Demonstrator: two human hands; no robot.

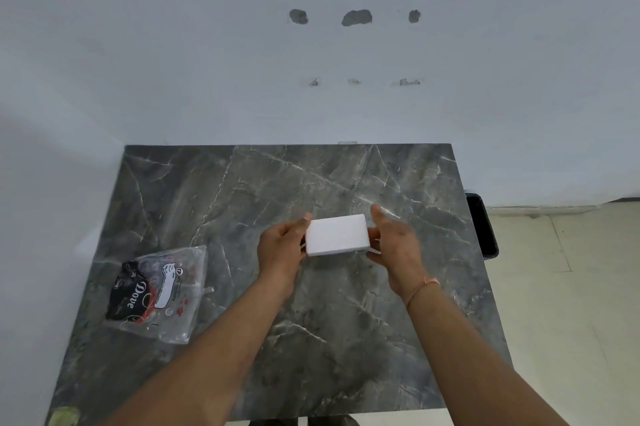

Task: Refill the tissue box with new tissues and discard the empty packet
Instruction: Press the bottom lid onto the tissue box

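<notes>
A person stood over a dark grey marble-patterned table [346, 304] set against a white wall [207, 44], with both bare forearms reaching forward above it. Between the two hands was a white rectangular stack of tissues [336, 235], held level over the middle of the table, a little toward its far side; whether it touched the tabletop could not be told. The left hand [280, 249] gripped the stack's left end, its fingers curled round that end and its thumb up by the far corner. The right hand [394, 245] pressed against the right end with the palm turned inward, the fingers only partly curled and the thumb pointing away from the body. A thin orange thread [424, 287] circled the right wrist. Well apart from the stack, near the table's left edge, lay a crumpled clear plastic packet [159, 290] with black and red print, flat and looking empty. Past the table's right edge, on the pale tiled floor [571, 321], stood a black bin [483, 224], partly hidden by the tabletop.
</notes>
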